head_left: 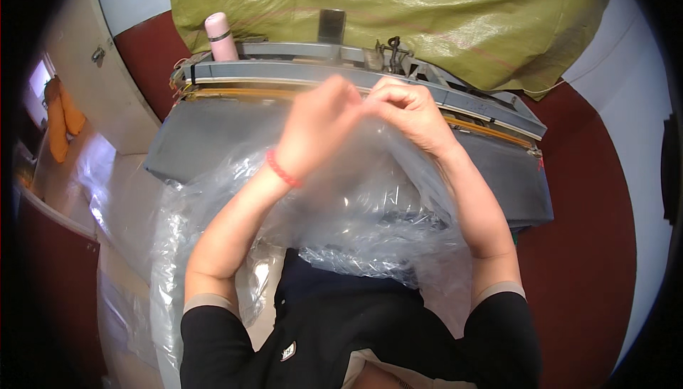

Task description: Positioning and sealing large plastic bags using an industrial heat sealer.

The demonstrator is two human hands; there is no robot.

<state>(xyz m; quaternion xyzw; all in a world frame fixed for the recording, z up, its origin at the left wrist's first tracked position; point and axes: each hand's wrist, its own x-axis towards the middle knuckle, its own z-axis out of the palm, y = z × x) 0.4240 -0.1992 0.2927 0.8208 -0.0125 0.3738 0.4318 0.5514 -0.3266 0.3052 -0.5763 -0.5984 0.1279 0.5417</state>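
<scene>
Grey bench (501,179) below, I'm likely parting the far edge of clear film (398,193), right hand (413,113) pinching it, left hand's (321,124) grip too blurred to tell, next needing an even pull.

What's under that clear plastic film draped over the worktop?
Under the clear plastic film, part of the grey worktop shows through; creases and glare hide the rest.

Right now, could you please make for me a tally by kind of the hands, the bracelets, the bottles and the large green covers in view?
Hands: 2, the left hand and the right hand, both at the clear plastic film
Bracelets: 1, red
Bottles: 1, pink
Large green covers: 1
Total: 5
</scene>
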